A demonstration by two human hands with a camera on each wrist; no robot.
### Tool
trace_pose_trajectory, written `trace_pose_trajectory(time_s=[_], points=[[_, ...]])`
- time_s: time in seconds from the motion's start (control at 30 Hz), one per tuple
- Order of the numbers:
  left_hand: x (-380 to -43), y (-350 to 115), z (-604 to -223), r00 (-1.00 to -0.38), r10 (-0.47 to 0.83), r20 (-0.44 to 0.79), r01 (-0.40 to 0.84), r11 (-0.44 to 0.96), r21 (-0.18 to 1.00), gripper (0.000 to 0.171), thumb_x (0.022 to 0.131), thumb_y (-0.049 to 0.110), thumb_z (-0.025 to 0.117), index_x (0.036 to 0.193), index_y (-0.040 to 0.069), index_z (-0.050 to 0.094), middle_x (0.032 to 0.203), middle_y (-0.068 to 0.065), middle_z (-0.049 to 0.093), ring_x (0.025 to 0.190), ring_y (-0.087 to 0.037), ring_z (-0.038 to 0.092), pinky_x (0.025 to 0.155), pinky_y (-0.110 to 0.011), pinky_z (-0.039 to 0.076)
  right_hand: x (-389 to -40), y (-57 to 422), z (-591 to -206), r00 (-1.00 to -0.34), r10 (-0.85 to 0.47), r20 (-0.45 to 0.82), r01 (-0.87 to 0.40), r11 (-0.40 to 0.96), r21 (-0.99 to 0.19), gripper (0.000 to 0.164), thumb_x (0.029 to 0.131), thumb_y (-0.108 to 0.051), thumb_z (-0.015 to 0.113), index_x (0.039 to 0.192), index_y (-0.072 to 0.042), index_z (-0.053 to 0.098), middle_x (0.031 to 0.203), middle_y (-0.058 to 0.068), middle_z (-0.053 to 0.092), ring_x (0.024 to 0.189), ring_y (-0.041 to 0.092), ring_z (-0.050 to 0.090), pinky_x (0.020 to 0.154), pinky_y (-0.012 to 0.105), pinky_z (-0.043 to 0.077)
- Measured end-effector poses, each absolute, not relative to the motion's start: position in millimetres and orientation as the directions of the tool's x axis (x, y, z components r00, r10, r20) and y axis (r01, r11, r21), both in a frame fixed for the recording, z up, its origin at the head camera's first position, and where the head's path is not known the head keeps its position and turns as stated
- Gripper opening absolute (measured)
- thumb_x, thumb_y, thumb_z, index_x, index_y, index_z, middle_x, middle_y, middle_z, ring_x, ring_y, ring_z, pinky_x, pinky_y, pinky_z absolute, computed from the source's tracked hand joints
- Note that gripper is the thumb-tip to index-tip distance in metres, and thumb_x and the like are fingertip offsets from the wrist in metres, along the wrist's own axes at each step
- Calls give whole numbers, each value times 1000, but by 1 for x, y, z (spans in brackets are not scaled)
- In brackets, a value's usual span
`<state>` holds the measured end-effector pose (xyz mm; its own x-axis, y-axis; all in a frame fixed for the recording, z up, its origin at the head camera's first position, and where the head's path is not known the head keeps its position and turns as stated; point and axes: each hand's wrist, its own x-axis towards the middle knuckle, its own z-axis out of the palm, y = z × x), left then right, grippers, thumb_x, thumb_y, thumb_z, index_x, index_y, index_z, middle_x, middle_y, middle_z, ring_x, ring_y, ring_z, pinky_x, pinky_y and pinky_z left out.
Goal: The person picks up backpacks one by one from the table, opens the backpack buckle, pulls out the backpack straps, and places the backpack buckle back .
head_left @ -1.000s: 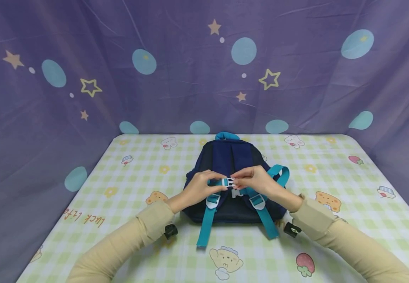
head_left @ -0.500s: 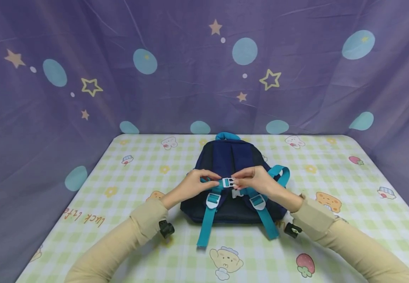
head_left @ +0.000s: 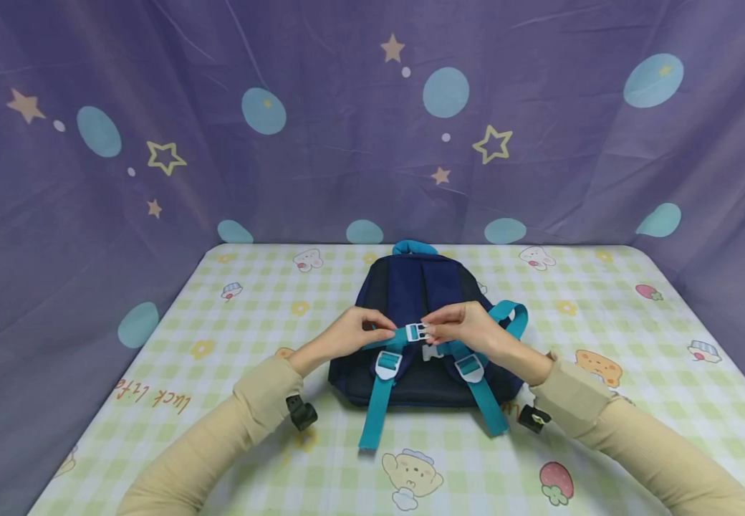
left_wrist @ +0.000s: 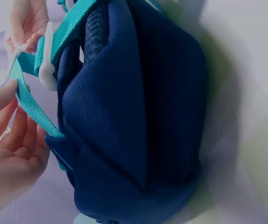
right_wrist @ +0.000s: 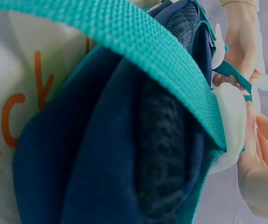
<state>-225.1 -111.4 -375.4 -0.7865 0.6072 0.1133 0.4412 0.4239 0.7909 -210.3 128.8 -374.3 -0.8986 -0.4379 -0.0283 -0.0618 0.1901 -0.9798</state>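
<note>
A navy backpack (head_left: pixel 405 283) lies with its strap side up on the table. Over its middle, my right hand (head_left: pixel 472 331) pinches the pronged end of a white side-release buckle (head_left: pixel 415 332). My left hand (head_left: pixel 349 333) pinches the teal webbing strap (head_left: pixel 400 337) just left of that buckle; in the left wrist view, thumb and fingers close on the strap (left_wrist: pixel 33 108). Another white buckle piece (head_left: pixel 431 352) sits below the right fingers. White strap adjusters (head_left: pixel 388 365) hold two teal straps whose loose ends hang toward the front.
A checked, cartoon-print cloth (head_left: pixel 250 401) covers the table. A purple curtain (head_left: pixel 347 143) with stars and blue ovals hangs behind. A teal strap loop (head_left: pixel 516 315) stands up on the bag's right side, and a teal carry handle (head_left: pixel 414 248) is at its top.
My left hand has let go of the buckle's left edge and slid left along the strap, now drawn out straighter. The right hand stays at the buckle.
</note>
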Motion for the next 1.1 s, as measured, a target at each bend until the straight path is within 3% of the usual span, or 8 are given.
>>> trace_pose_trajectory(time_s=[0.3,0.53,0.73,1.1], points=[[-226,-108,-376,-795,598,101,417,418,807,16,83,14,63,91,2,68,87,-9,66,66,-8,54,61,-20,45,-210,129,-375,-905,-424,-28,-67,208,-976,26,85,-5,58,106,9,60,94,19,65,74,20,65,72,37,52],[-224,-106,-374,-795,598,98,407,407,818,16,84,11,61,93,-1,67,88,-13,66,68,-14,56,61,-18,44,-209,129,-374,-904,-426,-22,-71,201,-977,26,84,-6,59,105,10,60,94,19,65,75,23,65,72,38,51],[-209,-101,-351,-786,609,104,410,388,826,15,84,3,59,92,-7,65,88,-18,65,69,-20,57,62,-18,44,-209,129,-374,-906,-423,-15,-76,197,-977,25,84,-4,58,105,10,60,91,19,65,76,26,65,71,37,52],[-206,-99,-346,-782,616,95,404,385,830,15,84,4,59,93,-6,65,89,-17,64,70,-19,56,63,-19,45,-208,128,-372,-903,-429,-16,-79,202,-976,27,84,-7,60,105,9,60,93,19,65,76,24,65,72,38,51]])
